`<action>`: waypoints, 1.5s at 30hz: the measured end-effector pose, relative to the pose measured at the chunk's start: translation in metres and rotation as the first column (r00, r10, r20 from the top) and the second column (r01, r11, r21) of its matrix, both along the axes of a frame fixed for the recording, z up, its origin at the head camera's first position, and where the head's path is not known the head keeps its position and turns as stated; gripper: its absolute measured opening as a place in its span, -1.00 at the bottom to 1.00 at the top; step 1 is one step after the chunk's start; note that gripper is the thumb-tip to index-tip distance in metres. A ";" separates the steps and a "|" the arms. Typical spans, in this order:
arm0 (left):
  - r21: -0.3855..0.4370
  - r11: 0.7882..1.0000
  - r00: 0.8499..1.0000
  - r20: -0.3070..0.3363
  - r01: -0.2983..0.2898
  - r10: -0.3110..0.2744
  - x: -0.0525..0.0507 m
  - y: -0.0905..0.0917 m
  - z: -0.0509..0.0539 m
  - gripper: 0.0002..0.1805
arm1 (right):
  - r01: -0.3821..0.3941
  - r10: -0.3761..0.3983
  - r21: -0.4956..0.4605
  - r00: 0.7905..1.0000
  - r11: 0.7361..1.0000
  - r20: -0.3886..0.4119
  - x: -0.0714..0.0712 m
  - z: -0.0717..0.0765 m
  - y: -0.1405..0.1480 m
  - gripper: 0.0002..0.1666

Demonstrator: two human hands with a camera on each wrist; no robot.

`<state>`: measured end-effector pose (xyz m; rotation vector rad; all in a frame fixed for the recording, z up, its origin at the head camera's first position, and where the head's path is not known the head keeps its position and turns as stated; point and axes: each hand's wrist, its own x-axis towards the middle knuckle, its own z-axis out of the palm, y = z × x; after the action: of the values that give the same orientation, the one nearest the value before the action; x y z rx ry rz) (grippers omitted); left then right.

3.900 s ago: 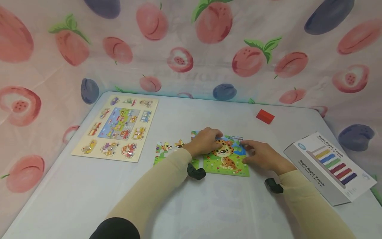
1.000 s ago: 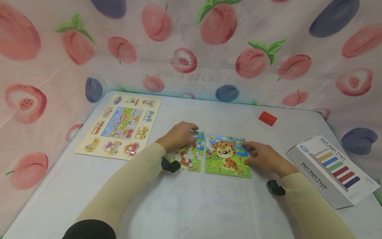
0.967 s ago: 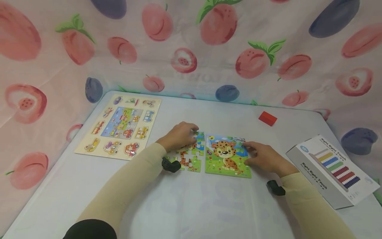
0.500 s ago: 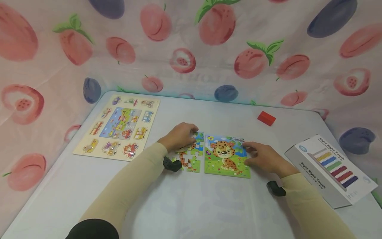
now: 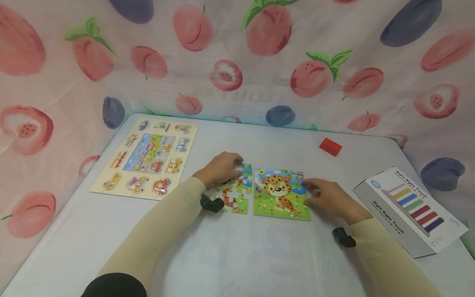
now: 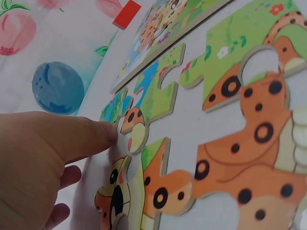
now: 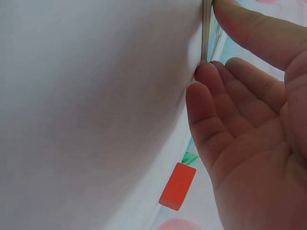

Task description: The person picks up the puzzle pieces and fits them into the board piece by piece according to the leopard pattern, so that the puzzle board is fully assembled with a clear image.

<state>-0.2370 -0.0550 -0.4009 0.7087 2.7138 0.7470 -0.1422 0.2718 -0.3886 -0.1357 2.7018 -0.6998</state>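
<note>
Loosely interlocked jigsaw pieces (image 5: 237,202) with leopard and grass prints lie left of a square leopard picture board (image 5: 282,194). My left hand (image 5: 220,168) is over the upper left of the pieces and hides some of them. In the left wrist view its thumb (image 6: 91,136) reaches the edge of the far pieces, while the other fingers bend loosely below. Gaps show between several pieces (image 6: 240,148). My right hand (image 5: 328,196) rests at the board's right edge, thumb and fingertips touching it a little apart, as the right wrist view also shows with the fingers (image 7: 206,110) gently bent.
A wooden vehicle puzzle board (image 5: 178,177) lies at the table's left. A red block (image 5: 330,147) lies at the back right, and a white box with coloured strips printed on it (image 5: 412,210) stands on the right. A fruit-print curtain (image 5: 252,99) hangs behind the white table.
Since the earliest frame my left hand has moved left, off the picture board and onto the jigsaw pieces, which now sit closer to the board. Over the last second both hands hardly move.
</note>
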 end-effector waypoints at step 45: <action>0.017 0.998 0.992 -0.118 0.055 -0.052 -0.001 0.003 0.017 -0.53 | -0.010 0.010 -0.011 1.000 1.000 -0.021 0.002 -0.002 0.002 -0.21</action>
<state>-0.2384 -0.0519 -0.3835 0.8520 2.7831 0.7437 -0.1402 0.2737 -0.3904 -0.1605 2.7156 -0.7143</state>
